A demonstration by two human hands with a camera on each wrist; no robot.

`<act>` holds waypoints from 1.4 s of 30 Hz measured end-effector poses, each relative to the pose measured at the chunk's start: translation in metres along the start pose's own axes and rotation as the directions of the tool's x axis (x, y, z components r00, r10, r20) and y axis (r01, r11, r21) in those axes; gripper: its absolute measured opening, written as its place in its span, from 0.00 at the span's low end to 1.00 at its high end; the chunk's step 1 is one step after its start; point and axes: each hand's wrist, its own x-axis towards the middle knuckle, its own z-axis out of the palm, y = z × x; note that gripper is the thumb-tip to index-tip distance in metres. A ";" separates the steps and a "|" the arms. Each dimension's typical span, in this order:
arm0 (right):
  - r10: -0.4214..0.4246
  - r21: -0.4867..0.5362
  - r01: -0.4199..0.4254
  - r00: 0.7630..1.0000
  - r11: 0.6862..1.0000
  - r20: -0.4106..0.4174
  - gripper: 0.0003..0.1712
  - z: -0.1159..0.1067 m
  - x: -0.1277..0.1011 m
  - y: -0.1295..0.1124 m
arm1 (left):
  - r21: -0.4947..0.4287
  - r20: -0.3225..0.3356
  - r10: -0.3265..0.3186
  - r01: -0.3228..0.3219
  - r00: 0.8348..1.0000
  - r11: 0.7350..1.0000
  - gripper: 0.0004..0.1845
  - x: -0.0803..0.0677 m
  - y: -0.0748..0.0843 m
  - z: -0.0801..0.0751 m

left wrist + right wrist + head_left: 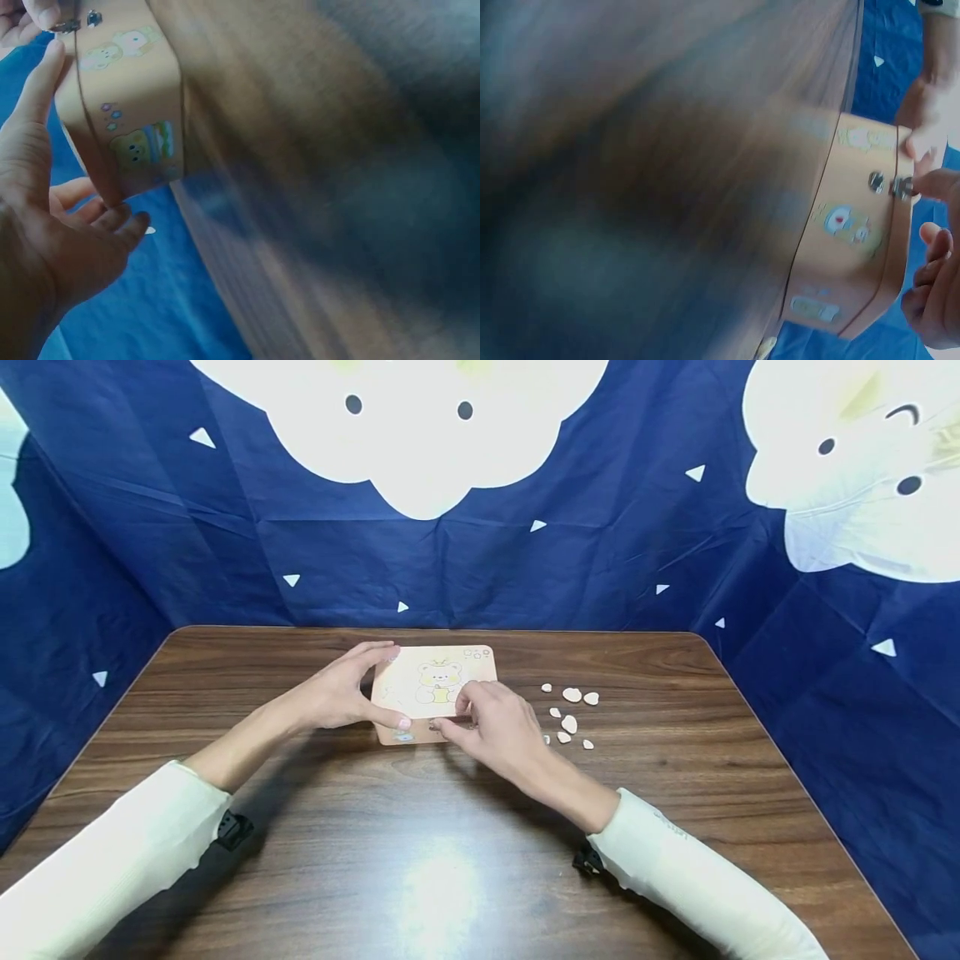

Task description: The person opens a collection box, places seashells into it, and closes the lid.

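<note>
A flat wooden box (435, 685) with a bear drawn on its lid lies at the middle of the table. My left hand (367, 692) grips its left end, with the thumb on the front edge and the fingers over the back. My right hand (457, 714) is at the front edge and pinches the small metal latch (901, 187). In the left wrist view the box (135, 112) shows its stickered front wall, with the latch (67, 25) at the top left. In the right wrist view the box (847, 240) is seen from the front, lid down on the base.
Several small pale wooden pieces (572, 695) lie scattered just right of the box. The brown wooden table (450, 860) is bare in front of me. A blue cloth with white cloud figures (600, 552) hangs behind and at both sides.
</note>
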 end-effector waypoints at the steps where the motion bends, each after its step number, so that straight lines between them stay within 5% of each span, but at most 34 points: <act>1: 0.013 0.001 -0.013 1.000 1.000 0.002 0.21 -0.001 0.000 0.002 | -0.006 -0.005 0.004 -0.004 1.000 1.000 0.69 0.000 -0.002 0.002; 4: 0.040 -0.004 -0.040 0.999 0.999 -0.003 0.32 -0.003 0.002 0.007 | -0.029 -0.023 0.007 -0.008 1.000 1.000 0.71 -0.002 -0.006 0.007; 8: 0.134 0.018 -0.135 0.990 0.991 0.039 0.60 -0.004 0.005 0.010 | -0.122 -0.038 -0.023 0.018 0.999 0.992 0.77 -0.006 -0.007 0.012; 12: 0.275 0.129 -0.296 0.948 0.946 0.161 0.77 -0.002 0.007 0.014 | -0.219 -0.014 -0.078 0.073 0.997 0.973 0.86 -0.011 -0.005 0.015; 16: 0.329 0.208 -0.379 0.914 0.902 0.237 0.75 0.001 0.007 0.018 | -0.229 0.007 -0.109 0.108 0.994 0.967 0.87 -0.016 -0.004 0.019; 21: 0.352 0.257 -0.412 0.903 0.874 0.248 0.72 0.003 0.006 0.018 | -0.243 -0.008 -0.122 0.116 0.993 0.963 0.79 -0.019 -0.006 0.022; 31: 0.392 0.261 -0.446 0.889 0.856 0.235 0.68 -0.004 0.006 0.016 | -0.307 -0.040 -0.094 0.077 0.995 0.949 0.70 -0.021 -0.006 0.019; 42: 0.367 0.262 -0.422 0.900 0.868 0.233 0.72 -0.022 0.015 0.025 | -0.307 -0.026 -0.138 0.123 0.990 0.944 0.65 -0.014 -0.002 0.009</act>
